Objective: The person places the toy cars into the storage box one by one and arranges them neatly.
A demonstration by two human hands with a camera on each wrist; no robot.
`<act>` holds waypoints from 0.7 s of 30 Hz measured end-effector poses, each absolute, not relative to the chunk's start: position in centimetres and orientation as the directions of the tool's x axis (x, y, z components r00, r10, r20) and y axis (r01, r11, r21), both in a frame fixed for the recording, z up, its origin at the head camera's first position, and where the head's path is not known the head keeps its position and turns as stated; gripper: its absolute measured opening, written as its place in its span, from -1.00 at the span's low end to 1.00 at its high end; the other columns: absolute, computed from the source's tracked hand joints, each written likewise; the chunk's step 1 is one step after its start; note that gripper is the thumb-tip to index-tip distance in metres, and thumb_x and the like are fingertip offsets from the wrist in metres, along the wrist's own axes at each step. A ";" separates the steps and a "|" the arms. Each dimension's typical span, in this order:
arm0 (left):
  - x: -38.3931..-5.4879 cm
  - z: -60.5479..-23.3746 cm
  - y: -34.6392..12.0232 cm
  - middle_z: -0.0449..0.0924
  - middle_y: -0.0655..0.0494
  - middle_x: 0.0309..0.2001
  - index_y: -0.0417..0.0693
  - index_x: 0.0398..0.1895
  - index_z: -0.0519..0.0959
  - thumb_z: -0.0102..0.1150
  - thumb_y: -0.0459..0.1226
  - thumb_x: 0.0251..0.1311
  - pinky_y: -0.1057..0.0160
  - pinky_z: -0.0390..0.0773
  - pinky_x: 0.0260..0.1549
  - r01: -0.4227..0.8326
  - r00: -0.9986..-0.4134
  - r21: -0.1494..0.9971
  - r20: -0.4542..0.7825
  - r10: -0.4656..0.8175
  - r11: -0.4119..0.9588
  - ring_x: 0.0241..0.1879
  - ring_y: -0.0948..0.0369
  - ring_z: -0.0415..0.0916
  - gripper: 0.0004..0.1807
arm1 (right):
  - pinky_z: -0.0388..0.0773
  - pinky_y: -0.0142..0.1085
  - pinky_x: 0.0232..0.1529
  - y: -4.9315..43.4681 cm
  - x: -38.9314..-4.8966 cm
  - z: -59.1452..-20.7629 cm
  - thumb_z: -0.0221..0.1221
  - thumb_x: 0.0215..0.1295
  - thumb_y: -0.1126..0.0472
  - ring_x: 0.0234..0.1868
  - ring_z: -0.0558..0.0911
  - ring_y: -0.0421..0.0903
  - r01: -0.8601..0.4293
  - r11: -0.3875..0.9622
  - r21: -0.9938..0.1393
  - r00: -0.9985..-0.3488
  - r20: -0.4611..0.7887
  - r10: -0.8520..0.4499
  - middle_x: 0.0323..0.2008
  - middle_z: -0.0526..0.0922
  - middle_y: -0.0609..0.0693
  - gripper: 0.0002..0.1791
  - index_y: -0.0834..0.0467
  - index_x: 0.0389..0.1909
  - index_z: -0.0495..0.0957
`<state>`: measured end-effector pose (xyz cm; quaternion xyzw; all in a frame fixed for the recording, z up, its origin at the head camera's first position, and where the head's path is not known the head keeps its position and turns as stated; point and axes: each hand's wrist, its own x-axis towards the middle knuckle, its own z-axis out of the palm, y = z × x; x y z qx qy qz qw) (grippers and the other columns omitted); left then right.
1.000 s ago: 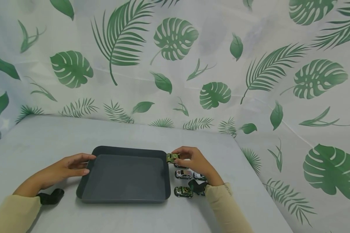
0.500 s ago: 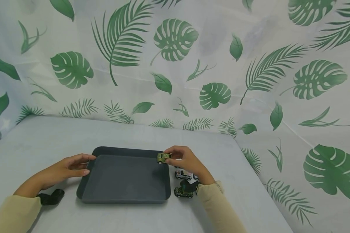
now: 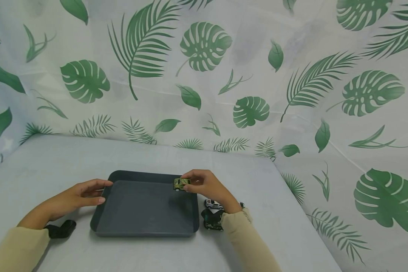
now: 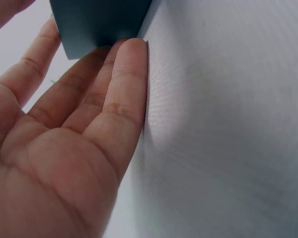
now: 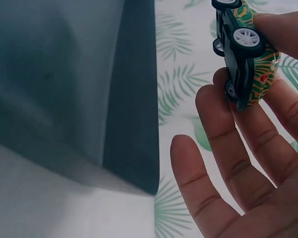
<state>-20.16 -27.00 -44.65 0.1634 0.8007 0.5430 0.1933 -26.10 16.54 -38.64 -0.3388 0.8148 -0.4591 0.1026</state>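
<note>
My right hand (image 3: 209, 185) pinches a green camouflage toy car (image 3: 180, 184) between thumb and fingers. The car is held up over the far right corner of a dark grey tray (image 3: 142, 211). In the right wrist view the toy car (image 5: 263, 67) shows its white-spoked wheels and dark underside, apart from the tray wall (image 5: 131, 99). At the tray's left side, my left hand (image 3: 78, 194) rests with fairly straight fingers against the edge. The left wrist view has those fingertips (image 4: 131, 49) on the cloth, touching the tray's outer wall (image 4: 99, 25).
Right of the tray stand a white toy car (image 3: 213, 204) and a dark green camouflage car (image 3: 213, 226). My right wrist and sleeve partly cover this group. A pale cloth (image 3: 149, 255) covers the table, and a leaf-print curtain (image 3: 207, 83) hangs behind.
My right hand has carried the camouflage car leftward, from beside the tray's right edge to above its far right corner. The left hand has stayed in place.
</note>
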 end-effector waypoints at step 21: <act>-20.2 -44.5 -27.1 0.02 -0.59 0.61 -0.43 0.64 0.14 0.16 -0.21 0.64 -0.31 0.52 0.32 0.052 -0.871 0.929 -0.137 0.472 0.366 0.51 -0.57 0.13 -0.27 | 0.69 -0.25 0.05 13.2 -26.5 -39.7 0.35 0.45 0.33 -0.01 0.75 -0.08 -0.361 0.371 -0.855 -0.772 0.051 -0.634 0.08 0.76 0.22 -0.65 0.37 0.19 0.68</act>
